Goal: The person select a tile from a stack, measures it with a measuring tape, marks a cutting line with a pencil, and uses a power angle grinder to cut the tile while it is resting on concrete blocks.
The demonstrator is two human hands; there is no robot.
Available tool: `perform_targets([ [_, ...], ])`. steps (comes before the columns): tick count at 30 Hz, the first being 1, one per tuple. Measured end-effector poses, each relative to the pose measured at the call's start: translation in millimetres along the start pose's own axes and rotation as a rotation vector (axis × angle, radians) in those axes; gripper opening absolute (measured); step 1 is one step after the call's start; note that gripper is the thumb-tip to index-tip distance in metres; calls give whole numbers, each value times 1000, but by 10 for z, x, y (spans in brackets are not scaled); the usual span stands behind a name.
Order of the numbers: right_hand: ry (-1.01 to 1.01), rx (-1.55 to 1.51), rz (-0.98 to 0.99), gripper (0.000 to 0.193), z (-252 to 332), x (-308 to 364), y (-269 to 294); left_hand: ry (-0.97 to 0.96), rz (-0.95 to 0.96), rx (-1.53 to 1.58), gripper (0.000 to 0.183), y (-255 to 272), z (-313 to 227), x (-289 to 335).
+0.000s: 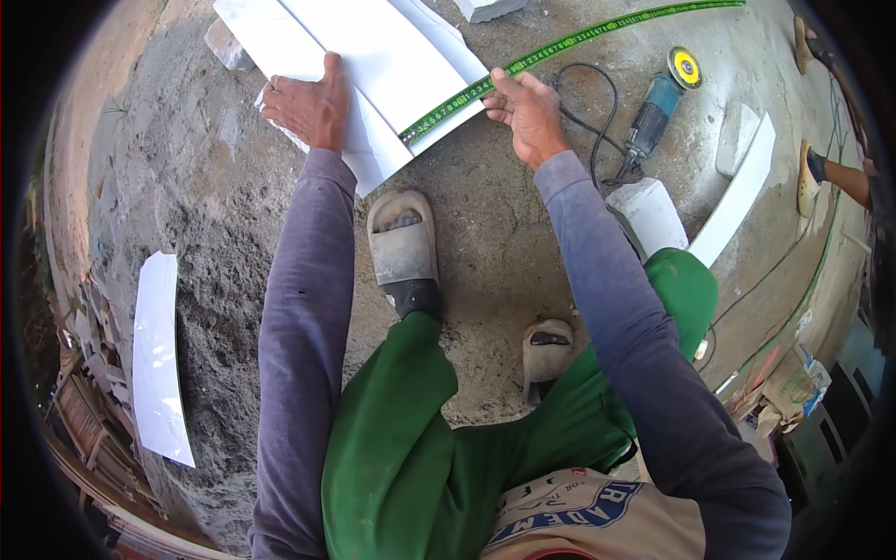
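**Two hands pin a tape measure across white tiles**

The left hand (308, 107) lies flat, fingers spread wide, pressing down on the near edge of the stacked white tiles (373, 56) that rest on the rough concrete ground (187, 168). The right hand (527, 110) pinches the green tape measure (523, 61) with thumb and fingers at the tiles' right edge, holding it against the surface. The tape runs slantwise from the lower part of the tiles up and away to the right, well past them.

Just right of the right hand lies a blue angle grinder (653, 107) with a yellow disc, its black cord looping beside the wrist. Beyond it sit a white block (649, 215) and a narrow white tile strip (742, 191). Another white tile (159, 359) lies well apart to the left. Below the hands, a grey sandal (403, 247) stands on the concrete.
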State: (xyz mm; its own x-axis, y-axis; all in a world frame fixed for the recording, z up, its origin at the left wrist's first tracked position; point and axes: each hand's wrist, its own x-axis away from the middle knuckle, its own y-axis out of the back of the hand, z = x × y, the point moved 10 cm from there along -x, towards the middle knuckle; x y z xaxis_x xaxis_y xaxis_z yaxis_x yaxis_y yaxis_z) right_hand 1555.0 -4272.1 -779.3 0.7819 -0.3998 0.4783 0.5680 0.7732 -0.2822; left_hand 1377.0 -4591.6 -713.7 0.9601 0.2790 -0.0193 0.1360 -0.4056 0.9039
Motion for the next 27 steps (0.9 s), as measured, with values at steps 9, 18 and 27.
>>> perform_targets([
  [9, -31, -54, -4, 25, -12, 13, -41, -47, -40, -3, 111, 79, -60, 16],
  [18, 42, -72, -20, 27, 584, -343, -148, -56, -72, -20, 110, 167, -104, 45],
  [27, 254, -91, 180, 33, 1355, -1518, -1531, -29, -50, 38, 104, 199, -51, -4],
])
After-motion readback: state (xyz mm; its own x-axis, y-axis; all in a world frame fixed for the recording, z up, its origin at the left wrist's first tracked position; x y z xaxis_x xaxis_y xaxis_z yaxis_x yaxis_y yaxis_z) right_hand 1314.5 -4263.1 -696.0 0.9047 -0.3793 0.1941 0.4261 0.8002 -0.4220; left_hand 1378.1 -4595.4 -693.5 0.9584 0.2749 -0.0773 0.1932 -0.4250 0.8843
